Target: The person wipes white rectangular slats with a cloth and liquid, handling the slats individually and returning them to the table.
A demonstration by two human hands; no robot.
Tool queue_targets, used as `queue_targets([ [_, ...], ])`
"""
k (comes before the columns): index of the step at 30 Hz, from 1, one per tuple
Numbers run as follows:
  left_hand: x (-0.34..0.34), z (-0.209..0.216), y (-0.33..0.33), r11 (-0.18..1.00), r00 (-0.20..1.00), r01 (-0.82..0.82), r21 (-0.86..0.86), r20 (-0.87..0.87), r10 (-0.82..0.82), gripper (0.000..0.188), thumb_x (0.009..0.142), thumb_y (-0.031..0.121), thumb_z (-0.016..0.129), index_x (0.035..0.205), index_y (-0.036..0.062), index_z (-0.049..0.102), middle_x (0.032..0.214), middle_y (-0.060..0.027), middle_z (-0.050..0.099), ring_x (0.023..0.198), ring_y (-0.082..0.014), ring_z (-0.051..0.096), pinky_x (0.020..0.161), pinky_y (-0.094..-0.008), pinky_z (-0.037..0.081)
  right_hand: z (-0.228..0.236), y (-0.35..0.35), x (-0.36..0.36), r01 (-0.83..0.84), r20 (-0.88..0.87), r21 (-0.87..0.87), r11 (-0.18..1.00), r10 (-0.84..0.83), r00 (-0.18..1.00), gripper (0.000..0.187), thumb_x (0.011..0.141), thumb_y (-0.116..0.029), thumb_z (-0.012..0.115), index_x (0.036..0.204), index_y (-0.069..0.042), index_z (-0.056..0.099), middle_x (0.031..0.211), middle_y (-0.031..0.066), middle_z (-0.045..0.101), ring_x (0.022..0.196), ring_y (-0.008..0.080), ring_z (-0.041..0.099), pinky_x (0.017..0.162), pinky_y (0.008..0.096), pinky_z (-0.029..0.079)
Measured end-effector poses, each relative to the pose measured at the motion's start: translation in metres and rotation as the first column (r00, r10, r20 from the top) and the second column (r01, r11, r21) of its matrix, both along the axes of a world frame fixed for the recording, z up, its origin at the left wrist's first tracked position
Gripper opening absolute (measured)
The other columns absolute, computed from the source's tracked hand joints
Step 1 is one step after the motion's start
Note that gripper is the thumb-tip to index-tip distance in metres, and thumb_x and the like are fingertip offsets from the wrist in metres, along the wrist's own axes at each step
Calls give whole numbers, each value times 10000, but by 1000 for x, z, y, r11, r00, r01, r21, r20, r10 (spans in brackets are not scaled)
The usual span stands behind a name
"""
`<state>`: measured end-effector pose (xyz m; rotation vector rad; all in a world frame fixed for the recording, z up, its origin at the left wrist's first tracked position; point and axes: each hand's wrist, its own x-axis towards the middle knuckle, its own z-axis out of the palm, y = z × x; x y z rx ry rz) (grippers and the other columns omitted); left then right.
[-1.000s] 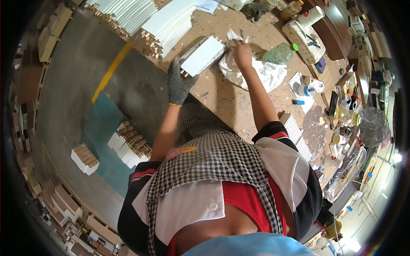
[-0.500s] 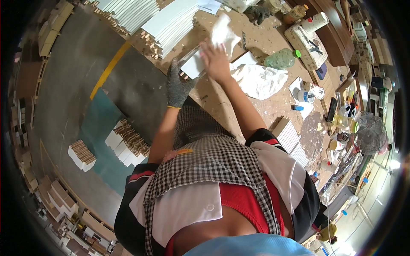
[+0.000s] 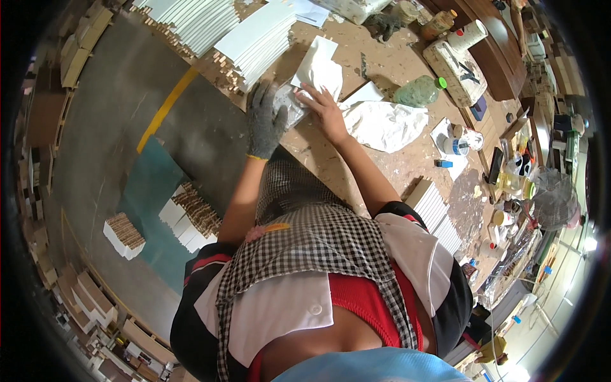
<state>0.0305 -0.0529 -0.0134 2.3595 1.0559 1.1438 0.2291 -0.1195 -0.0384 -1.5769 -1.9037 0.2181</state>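
My left hand, in a grey knitted glove with a yellow cuff, is open at the workbench edge, its fingers apart. Right beside it lies a greyish, shiny piece whose kind I cannot make out. Bare, with fingers stretched out, my right hand touches the near end of a crumpled white cloth. Under and behind that cloth is a flat white panel, partly covered. Another white cloth lies rumpled to the right, against a second white piece.
Stacks of white strips stand at the bench's far left. A green-capped bottle, a stained white container and paint cups are to the right. Lower left, white stacks sit on a green sheet on the floor.
My left hand has let go of the white panel and opened. The panel has shifted farther away, and the cloth has dropped lower over it. My right hand has drawn back slightly.
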Motion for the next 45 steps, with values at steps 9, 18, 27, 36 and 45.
queue_targets([
  [9, 68, -17, 33, 972, 953, 235, 19, -203, -227, 469, 987, 322, 615, 1325, -3, 609, 1391, -238, 576, 1292, -415, 524, 1118, -480, 407, -14, -66, 12, 364, -850, -436, 823, -510, 134, 396, 1086, -196, 477, 1453, -49, 508, 1215, 124, 637, 1083, 164, 599, 938, 292, 494],
  [18, 70, -8, 22, 976, 998, 53, -213, 35, -47, 432, 942, 242, 692, 1296, 4, 623, 1286, -203, 646, 1181, -351, 612, 1028, -427, 484, 13, -126, 88, 396, -884, -443, 804, -318, -343, 459, 1051, -288, 539, 1452, -71, 489, 1364, 99, 606, 1183, 241, 623, 963, 402, 538],
  [27, 6, 26, -16, 36, 489, 604, -796, 406, 772, 299, 1013, 241, 606, 1230, 38, 643, 1107, -63, 675, 1022, -182, 658, 730, -331, 610, 83, -108, 95, 319, -930, -367, 874, -340, -137, 521, 1030, -121, 537, 1536, -72, 424, 1356, 134, 627, 1092, 219, 667, 859, 341, 583],
  [36, 8, 16, -47, 838, 991, -131, -529, -89, 98, 285, 916, 71, 651, 1190, 5, 691, 1074, -213, 725, 949, -363, 693, 854, -406, 555, 62, -25, -54, -99, 139, 201, 975, 71, 988, 689, 798, 52, 607, 1458, -130, 529, 1231, 145, 608, 1070, 317, 596, 904, 445, 499],
  [45, 5, -3, -50, 878, 990, -113, -465, 19, 137, 270, 925, 130, 639, 1159, -2, 670, 1002, -253, 702, 939, -435, 677, 822, -473, 545, 28, -13, -46, 9, -18, 146, 989, -6, 1000, 591, 901, 56, 530, 1453, -155, 544, 1551, 86, 482, 1236, 326, 609, 1191, 544, 360],
])
